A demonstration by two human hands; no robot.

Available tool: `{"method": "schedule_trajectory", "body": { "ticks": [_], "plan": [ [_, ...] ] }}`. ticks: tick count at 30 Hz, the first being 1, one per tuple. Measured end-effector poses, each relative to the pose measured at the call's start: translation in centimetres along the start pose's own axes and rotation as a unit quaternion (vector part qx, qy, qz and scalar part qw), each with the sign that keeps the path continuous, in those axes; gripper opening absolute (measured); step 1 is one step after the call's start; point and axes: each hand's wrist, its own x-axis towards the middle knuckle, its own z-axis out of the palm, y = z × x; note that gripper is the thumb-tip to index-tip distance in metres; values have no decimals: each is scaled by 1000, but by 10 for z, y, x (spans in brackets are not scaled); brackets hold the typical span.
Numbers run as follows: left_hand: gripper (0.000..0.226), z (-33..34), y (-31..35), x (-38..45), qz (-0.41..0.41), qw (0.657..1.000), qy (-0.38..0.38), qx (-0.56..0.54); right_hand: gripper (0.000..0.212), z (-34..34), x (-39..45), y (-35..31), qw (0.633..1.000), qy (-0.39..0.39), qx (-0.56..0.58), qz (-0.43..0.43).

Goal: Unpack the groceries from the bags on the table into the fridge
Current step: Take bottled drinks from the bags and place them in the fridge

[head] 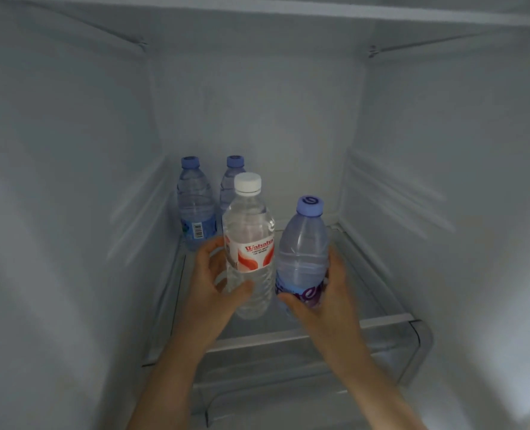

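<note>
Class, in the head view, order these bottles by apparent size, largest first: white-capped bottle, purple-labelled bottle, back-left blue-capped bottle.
1. white-capped bottle
2. purple-labelled bottle
3. back-left blue-capped bottle
Held bottles are nearer the camera, so true sizes are unsure.

The glass fridge shelf [378,268] carries two blue-capped water bottles, the left bottle [195,203] and the right bottle [231,184], standing upright, side by side, at its rear left corner near the back wall.
</note>
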Motion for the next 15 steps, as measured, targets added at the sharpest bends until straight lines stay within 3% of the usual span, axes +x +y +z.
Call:
{"method": "schedule_trajectory", "body": {
  "ticks": [5,9,15],
  "plan": [
    [94,20,-8,-2,41,985,32,165,76,1,3,6,1000,16,-10,19],
    [91,29,-12,9,10,983,65,168,73,-4,23,15,999,29,4,31],
    [81,54,-15,53,25,984,44,169,73,-5,55,38,998,54,2,33]
  ]
}}
